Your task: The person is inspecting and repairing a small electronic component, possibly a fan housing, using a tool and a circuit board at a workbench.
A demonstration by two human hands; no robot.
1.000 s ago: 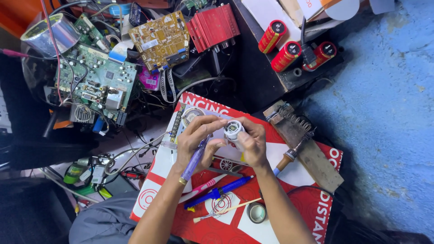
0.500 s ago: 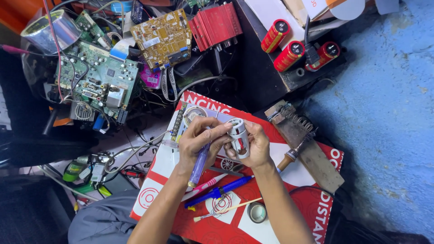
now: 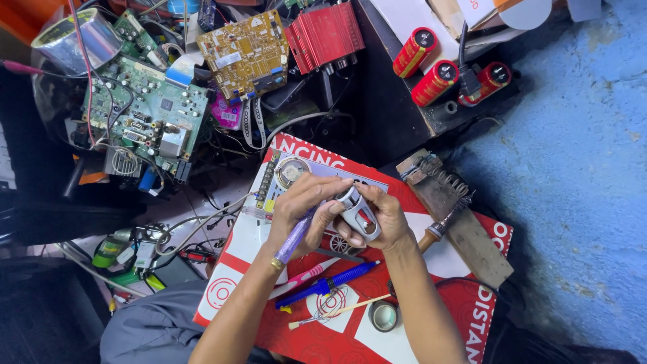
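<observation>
Hands meet above the red-and-white board [image 3: 431,337] on your lap. Your left hand [image 3: 303,209] grips a purple screwdriver [image 3: 293,237], tip toward the small silver-and-red device [image 3: 360,216] clamped in your right hand [image 3: 384,216] — keep that hold steady, tool in line. No open containers show — only three red capacitors [image 3: 441,71] beyond.

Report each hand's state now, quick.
Left hand: closed on a purple-handled tool.
Right hand: closed on a small grey and red device.
</observation>
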